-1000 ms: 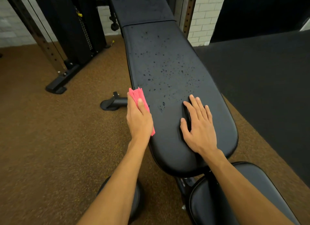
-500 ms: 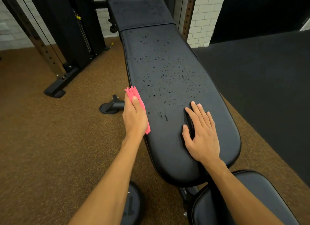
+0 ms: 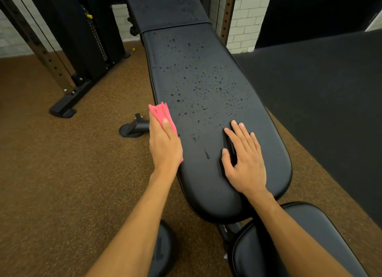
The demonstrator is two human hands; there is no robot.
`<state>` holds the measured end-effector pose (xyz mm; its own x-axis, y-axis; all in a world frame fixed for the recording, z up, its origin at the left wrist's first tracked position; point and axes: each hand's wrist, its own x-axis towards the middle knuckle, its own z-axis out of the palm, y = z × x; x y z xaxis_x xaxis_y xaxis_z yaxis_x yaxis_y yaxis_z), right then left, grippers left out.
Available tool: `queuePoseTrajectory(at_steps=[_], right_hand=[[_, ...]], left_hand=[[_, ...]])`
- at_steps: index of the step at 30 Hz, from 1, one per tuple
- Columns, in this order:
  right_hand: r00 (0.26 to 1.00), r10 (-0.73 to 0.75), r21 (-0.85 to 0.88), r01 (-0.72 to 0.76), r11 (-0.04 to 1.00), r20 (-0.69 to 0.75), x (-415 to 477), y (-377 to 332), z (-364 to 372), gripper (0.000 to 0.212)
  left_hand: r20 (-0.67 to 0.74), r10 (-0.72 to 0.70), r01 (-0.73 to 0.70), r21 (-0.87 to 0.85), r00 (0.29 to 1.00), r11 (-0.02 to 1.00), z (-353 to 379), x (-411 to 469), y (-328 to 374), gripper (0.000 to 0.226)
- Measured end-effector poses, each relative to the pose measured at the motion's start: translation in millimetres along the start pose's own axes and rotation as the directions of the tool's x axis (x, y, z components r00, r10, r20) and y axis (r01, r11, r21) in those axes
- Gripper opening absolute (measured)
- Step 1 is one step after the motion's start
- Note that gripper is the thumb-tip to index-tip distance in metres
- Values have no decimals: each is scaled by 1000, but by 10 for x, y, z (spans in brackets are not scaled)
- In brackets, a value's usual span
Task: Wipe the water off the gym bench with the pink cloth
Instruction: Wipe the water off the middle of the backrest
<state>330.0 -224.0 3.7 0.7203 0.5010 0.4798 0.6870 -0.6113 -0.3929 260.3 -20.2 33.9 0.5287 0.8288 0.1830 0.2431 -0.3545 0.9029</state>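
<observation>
gym bench [image 3: 206, 183]: droplets [image 3: 198, 86] mid-pad. left hand [image 3: 165, 146], fingers clamped on pink cloth [image 3: 162, 113], at left edge. right hand [image 3: 246, 163] flat, fingers apart.

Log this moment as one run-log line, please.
stage: wipe starting | left hand: pink cloth at bench left edge | right hand: flat on pad | droplets: remain

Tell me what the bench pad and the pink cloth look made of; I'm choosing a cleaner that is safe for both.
The bench pad looks like smooth black vinyl or faux leather: it has a soft sheen, and the water droplets bead on it rather than soaking in. The pink cloth under the left hand looks like soft matte fabric, folded in layers, possibly microfibre; its weave is too fine to tell.
</observation>
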Motion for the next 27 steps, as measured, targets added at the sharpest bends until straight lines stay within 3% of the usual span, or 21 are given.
queuePoseTrajectory(at_steps=[4, 10, 14, 17, 20, 23, 27], right_hand=[[1000, -2, 9, 2, 1000, -8, -1, -3, -4, 55], [999, 5, 65, -3, 998, -33, 13, 10, -24, 54], [998, 15, 116, -9, 993, -53, -3, 14, -16, 52], [996, 39, 188, -24, 982, -78, -30, 21, -26, 50], [983, 126, 309, -80, 948, -132, -38, 31, -61, 47], [968, 180, 360, -107, 927, -175, -30, 44, -82, 46], [965, 201, 379, -125, 917, -169, 27, 87, -109, 43]], left_hand=[[0, 15, -15, -8, 1000, 1000, -22, -506, -109, 59], [35, -47, 47, 18, 998, 999, -11, 159, 19, 58], [43, 138, -144, 215, 990, 966, 7, -28, 62, 62], [154, 332, -366, 413, 930, 834, -8, -260, -63, 66], [290, 447, -533, 473, 846, 702, -95, -465, -119, 67], [427, 509, -664, 439, 747, 606, -217, -752, -200, 62], [545, 547, -758, 307, 635, 575, -350, -1035, -276, 61]])
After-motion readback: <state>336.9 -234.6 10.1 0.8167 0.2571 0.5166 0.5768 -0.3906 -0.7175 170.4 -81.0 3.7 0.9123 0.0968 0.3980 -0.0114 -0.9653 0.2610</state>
